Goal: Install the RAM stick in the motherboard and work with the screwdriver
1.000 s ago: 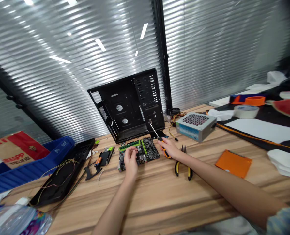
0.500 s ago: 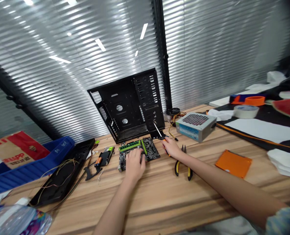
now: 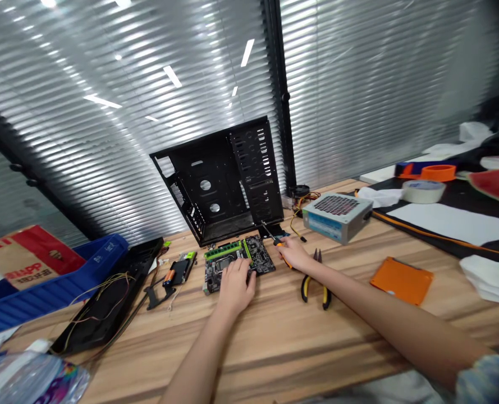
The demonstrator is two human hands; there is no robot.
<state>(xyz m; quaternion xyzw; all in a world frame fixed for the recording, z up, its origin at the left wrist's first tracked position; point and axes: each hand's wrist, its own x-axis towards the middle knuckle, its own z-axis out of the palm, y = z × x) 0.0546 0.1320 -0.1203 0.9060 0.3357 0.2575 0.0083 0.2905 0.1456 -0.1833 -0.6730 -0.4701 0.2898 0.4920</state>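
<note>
A small black motherboard (image 3: pixel 232 259) with green slots lies flat on the wooden table (image 3: pixel 274 336), in front of an empty black computer case (image 3: pixel 221 179) standing upright. My left hand (image 3: pixel 236 286) rests on the board's near edge, fingers curled onto it. My right hand (image 3: pixel 294 255) sits just right of the board, closed round a screwdriver (image 3: pixel 271 234) with an orange and black handle. Its metal shaft points up and left, low over the board's far right corner.
Yellow-handled pliers (image 3: pixel 314 283) lie beside my right wrist. A grey power supply (image 3: pixel 337 216) stands at the back right, an orange pad (image 3: pixel 402 279) farther right. Left of the board lie a black case panel with wires (image 3: pixel 106 297), small parts (image 3: pixel 177 272) and a blue bin (image 3: pixel 51 280).
My left hand slid right and forward onto the board's near edge. My right hand lowered the screwdriver, so its shaft now tilts flatter and closer to the board.
</note>
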